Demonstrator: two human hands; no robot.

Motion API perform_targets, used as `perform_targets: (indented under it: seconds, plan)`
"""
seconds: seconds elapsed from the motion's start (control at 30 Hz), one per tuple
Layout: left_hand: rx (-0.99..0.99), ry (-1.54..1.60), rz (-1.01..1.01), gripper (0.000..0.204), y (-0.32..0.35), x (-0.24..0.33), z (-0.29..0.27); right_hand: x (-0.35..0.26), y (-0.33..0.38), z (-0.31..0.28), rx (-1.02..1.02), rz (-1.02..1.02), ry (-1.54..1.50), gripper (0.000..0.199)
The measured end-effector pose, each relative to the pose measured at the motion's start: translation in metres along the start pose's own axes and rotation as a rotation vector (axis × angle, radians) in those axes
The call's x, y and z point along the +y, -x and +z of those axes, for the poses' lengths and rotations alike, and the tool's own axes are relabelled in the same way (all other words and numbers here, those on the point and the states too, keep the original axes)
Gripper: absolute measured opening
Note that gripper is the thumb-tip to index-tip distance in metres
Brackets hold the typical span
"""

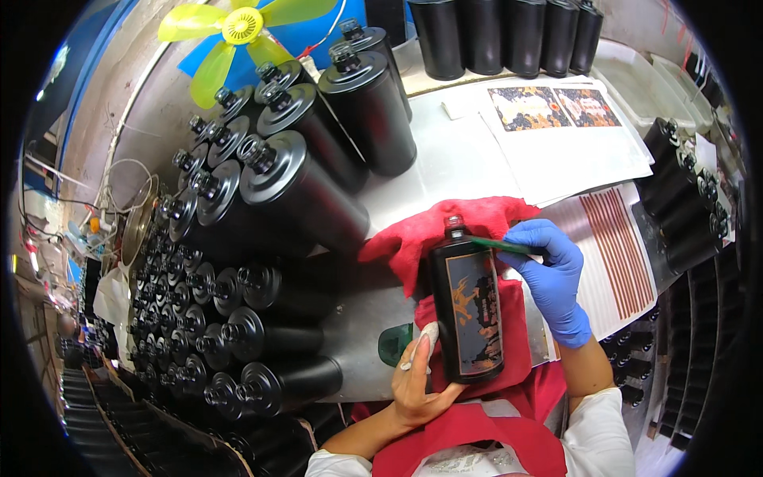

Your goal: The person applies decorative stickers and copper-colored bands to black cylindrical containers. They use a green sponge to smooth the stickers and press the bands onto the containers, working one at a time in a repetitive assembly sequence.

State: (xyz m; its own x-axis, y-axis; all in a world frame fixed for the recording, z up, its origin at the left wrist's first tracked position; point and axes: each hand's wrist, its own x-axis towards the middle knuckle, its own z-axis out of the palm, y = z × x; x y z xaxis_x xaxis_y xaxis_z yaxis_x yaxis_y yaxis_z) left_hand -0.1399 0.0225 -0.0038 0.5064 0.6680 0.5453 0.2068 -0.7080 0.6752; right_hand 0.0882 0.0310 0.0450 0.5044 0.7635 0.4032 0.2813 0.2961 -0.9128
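A black glass bottle (435,318) with a clear threaded neck lies on a red cloth (397,242), its neck pointing away from me. On its front is a dark decal (475,314) with gold and orange figures and a thin gold border. My left hand (417,389), white wrapping on a finger, grips the lower left side and base of the bottle. In a blue glove, my right hand (548,270) pinches a flat green scraper (505,245), whose far end reaches the bottle's shoulder. A dark green flat piece (393,346) lies beside my left hand.
Black bottles (306,187) stand crowded at the left, with more (683,199) at the right and upturned ones (481,40) at the back. Printed sheets (556,151) and a striped sheet (604,262) lie to the right. A yellow-green fan (241,26) is at the far left.
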Motion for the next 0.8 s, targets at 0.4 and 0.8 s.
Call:
perform_targets:
  seconds: [0.4, 0.8]
  plan:
    - [-0.014, -0.009, 0.209, 0.085, -0.005, -0.011, -0.005, -0.046, -0.033, 0.003, -0.324, -0.198, 0.538, 0.023]
    - [0.017, 0.043, 0.183, 0.073, -0.006, -0.016, -0.007, -0.046, -0.061, 0.018, -0.355, -0.192, 0.659, 0.018]
